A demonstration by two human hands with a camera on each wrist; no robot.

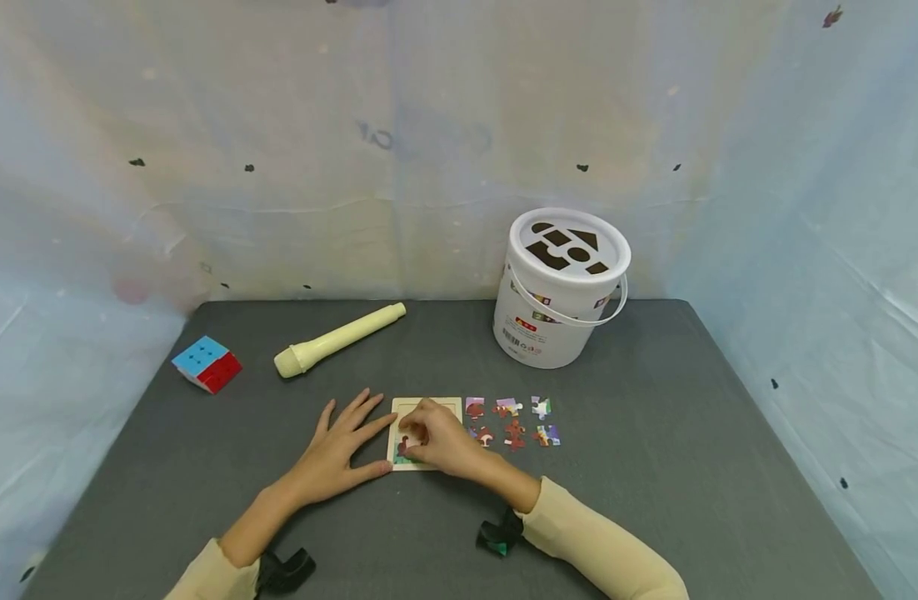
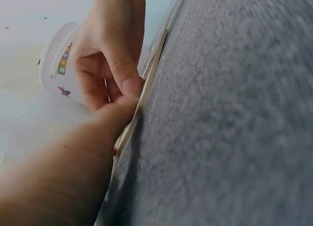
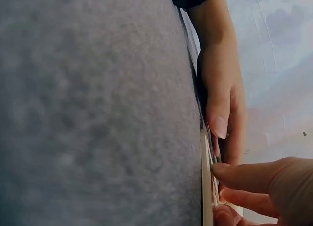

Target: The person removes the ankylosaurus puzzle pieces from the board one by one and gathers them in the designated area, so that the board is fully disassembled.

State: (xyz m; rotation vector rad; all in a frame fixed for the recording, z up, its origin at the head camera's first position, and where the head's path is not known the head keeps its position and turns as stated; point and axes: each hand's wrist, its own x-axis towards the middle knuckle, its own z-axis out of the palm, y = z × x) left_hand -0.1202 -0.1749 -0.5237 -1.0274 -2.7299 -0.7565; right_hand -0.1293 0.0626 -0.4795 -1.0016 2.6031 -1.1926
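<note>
A small square puzzle board (image 1: 426,467) with a pale wooden frame lies on the table, with dinosaur-picture pieces in its lower left. My left hand (image 1: 339,454) is spread flat beside it, index fingertip and thumb tip at the frame's left edge. Over the board, my right hand (image 1: 446,440) has curled fingers and a bent thumb that pinch a puzzle piece at the left part, mostly hidden under them. In the left wrist view the right thumb (image 2: 122,72) comes down at the frame. Several loose puzzle pieces (image 1: 515,435) lie in two rows just right of the board.
Behind the board to the right stands a white bucket (image 1: 537,333) with a handle and a shape-cutout lid. A pale yellow microphone-shaped toy (image 1: 339,340) lies back left. Farther left is a blue-and-red puzzle cube (image 1: 207,364). Pale sheeting surrounds the dark grey table (image 1: 654,467).
</note>
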